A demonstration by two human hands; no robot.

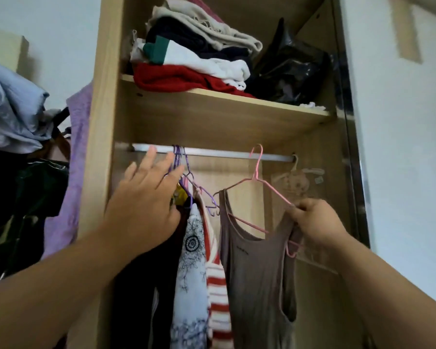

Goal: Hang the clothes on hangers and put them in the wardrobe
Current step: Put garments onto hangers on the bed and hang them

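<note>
A grey-brown tank top hangs on a pink wire hanger whose hook sits at the silver rail of the open wooden wardrobe. My right hand pinches the hanger's right shoulder together with the top's strap. My left hand is spread flat with straight fingers, pressing against the clothes on purple hangers at the rail's left end: a dark garment, a white patterned one and a red-striped one.
The shelf above the rail carries folded clothes and a black plastic bag. A clear packet hangs at the rail's right end. Left of the wardrobe hang a purple cloth, blue fabric and dark bags.
</note>
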